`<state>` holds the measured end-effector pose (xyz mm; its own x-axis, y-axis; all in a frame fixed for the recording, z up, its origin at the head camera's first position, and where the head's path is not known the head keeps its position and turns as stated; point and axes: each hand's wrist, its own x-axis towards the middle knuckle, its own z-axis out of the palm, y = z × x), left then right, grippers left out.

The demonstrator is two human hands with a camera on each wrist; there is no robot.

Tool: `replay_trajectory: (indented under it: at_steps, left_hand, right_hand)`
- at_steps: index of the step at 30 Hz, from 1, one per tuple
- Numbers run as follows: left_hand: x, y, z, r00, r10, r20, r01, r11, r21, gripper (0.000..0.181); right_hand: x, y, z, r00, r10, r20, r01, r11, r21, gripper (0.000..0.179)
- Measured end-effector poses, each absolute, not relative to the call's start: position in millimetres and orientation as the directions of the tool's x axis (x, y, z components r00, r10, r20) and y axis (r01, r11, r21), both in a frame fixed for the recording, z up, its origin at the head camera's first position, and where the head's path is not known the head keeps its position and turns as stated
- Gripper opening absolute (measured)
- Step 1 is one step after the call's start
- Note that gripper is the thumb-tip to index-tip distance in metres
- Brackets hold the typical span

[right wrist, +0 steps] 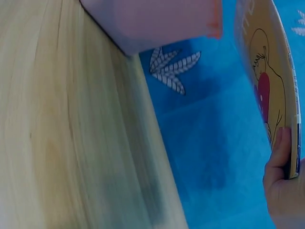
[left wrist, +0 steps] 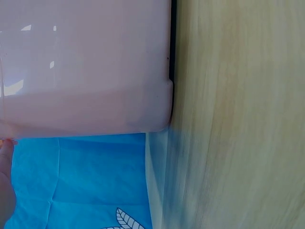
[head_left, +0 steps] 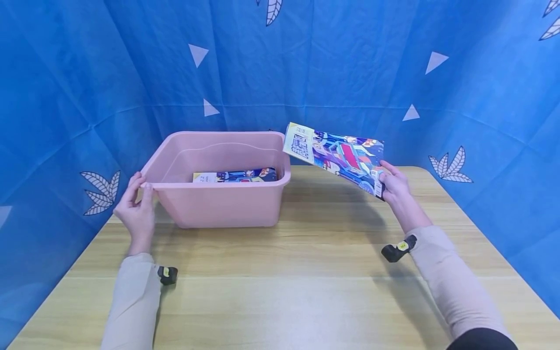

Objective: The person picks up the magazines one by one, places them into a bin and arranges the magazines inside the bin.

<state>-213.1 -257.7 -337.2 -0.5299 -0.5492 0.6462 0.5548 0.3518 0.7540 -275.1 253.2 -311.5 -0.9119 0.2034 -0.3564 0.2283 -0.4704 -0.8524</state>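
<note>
A pink plastic bin (head_left: 223, 208) stands toward the back left of the table. My left hand (head_left: 138, 214) grips its rim at the front left corner, thumb in front and fingers at the side. Inside the bin lies a magazine (head_left: 238, 176) with a colourful cover, partly hidden by the front wall. My right hand (head_left: 395, 186) pinches another magazine (head_left: 345, 159) by its right end and holds it above the table, tilted, its far left end beside the bin's right rim. In the right wrist view the magazine's yellow underside (right wrist: 271, 62) shows a line drawing.
The light wood table (head_left: 297, 291) runs under both arms. A blue cloth (head_left: 350, 63) with white triangles and leaf prints hangs behind and along both sides. Black wrist cameras sit on the left sleeve (head_left: 131, 301) and the right sleeve (head_left: 450, 277).
</note>
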Motion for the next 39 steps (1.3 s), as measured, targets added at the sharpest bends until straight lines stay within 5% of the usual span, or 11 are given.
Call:
replay_trajectory:
  at_steps: [39]
  left_hand:
    - [-225,-270,-350,-0.544,-0.544,0.639,0.538,0.359,0.763,0.026]
  right_hand:
    - [-306,100,-270,-0.973,0.165,-0.164,0.097,-0.352,-0.931,0.049]
